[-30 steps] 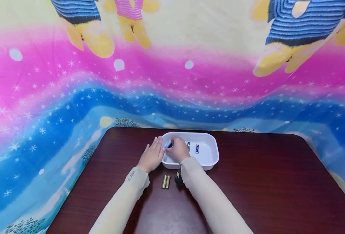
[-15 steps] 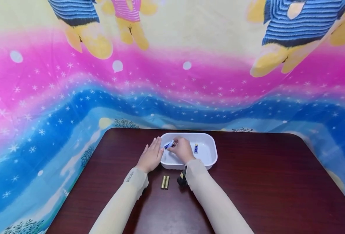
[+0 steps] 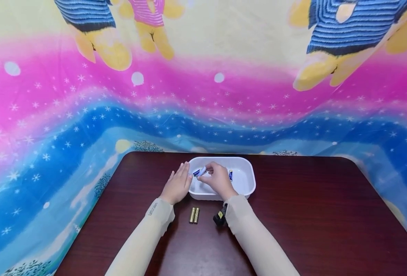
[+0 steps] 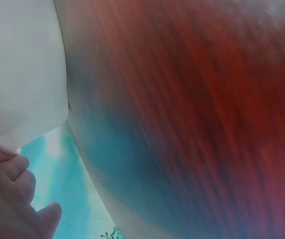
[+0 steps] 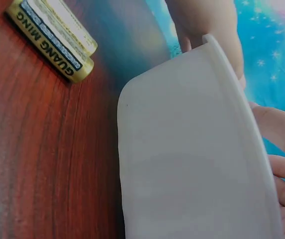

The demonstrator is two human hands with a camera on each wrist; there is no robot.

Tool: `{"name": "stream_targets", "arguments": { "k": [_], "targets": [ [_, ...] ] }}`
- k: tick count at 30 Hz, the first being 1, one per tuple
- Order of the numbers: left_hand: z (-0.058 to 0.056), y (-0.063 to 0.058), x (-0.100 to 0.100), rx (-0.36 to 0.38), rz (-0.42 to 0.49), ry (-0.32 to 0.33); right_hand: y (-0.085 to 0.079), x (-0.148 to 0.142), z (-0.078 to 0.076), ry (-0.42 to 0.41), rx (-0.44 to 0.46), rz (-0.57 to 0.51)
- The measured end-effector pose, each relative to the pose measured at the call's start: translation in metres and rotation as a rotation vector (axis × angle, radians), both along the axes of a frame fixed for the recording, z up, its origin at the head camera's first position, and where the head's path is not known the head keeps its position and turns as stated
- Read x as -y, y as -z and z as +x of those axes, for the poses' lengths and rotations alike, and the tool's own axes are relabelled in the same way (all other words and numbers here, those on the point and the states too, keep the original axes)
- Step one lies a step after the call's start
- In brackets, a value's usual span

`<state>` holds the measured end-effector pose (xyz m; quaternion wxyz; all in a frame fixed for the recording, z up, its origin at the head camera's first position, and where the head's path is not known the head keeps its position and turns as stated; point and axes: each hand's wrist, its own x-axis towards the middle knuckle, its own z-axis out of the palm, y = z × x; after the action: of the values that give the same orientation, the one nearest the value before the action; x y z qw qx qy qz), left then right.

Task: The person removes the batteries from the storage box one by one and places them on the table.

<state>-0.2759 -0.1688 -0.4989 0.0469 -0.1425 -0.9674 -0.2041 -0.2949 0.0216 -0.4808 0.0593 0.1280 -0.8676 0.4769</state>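
A white plastic tray (image 3: 246, 184) stands on the table. My left hand (image 3: 176, 184) lies along its left wall, fingers straight and touching the tray, as the left wrist view also shows with the curved fingertips by the wall (image 4: 28, 69). Over the tray's left part, my right hand (image 3: 220, 179) pinches a pale, slim battery (image 3: 201, 171) between thumb and fingers. Just left of that, a dark blue battery (image 3: 196, 173) lies in the tray. Another blue battery (image 3: 231, 176) shows partly behind the right hand. The tray's wall hides the right fingertips in the right wrist view.
Two gold batteries (image 3: 194, 215) lie side by side on the dark red table (image 3: 310, 214), in front of the tray. A black wrist camera (image 3: 219, 217) hangs under the right sleeve. A patterned cloth (image 3: 203, 96) covers the wall behind the table.
My right hand has shifted slightly right and toward me, now partly covering the blue battery at the right. The dark blue battery at the left shows more plainly. The left hand stays by the tray.
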Motion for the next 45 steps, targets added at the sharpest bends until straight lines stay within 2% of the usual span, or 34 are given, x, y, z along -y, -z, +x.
{"name": "stream_targets", "arguments": {
  "k": [9, 15, 20, 28, 38, 45],
  "targets": [
    [0.0, 0.002, 0.0, -0.01, 0.005, -0.002, -0.002, -0.008, 0.018, -0.008, -0.097, -0.068],
    [0.0, 0.003, 0.0, -0.006, 0.009, 0.004, 0.0, -0.015, 0.027, 0.021, -0.1, -0.095],
    [0.0, 0.004, 0.001, -0.004, -0.01, 0.0, -0.002, -0.019, 0.035, 0.02, -0.1, -0.162],
    [0.0, 0.002, 0.001, -0.012, 0.01, -0.007, -0.005, -0.024, 0.05, -0.044, -0.104, -0.204],
    [0.0, 0.003, 0.0, -0.007, 0.01, -0.01, 0.001, -0.033, 0.065, -0.086, -0.229, -0.221],
    [-0.001, 0.005, 0.0, 0.006, -0.001, -0.015, 0.008, -0.037, 0.076, -0.113, -0.208, -0.303]
  ]
}}
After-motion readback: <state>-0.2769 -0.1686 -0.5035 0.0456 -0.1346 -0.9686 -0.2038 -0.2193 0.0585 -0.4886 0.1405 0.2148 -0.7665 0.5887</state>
